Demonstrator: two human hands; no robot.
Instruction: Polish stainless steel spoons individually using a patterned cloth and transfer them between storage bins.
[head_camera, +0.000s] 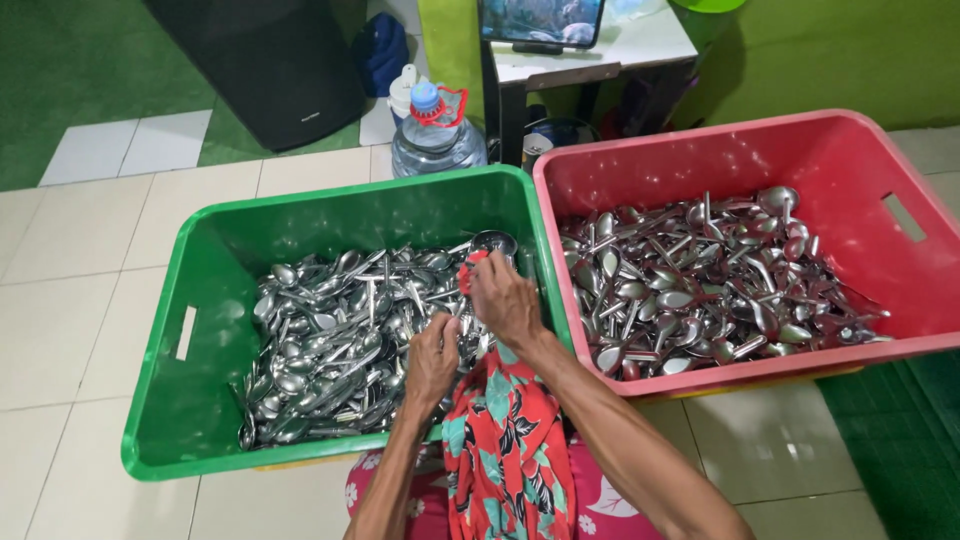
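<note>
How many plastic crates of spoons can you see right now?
2: a green crate on the left under both hands, and a red crate touching it on the right. Others may lie outside the view.

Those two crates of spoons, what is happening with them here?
A person sits on the floor, both hands over the green crate full of metal spoons. The right hand rubs a spoon with a red floral cloth; the left hand steadies it. The red crate beside it holds more spoons.
</note>
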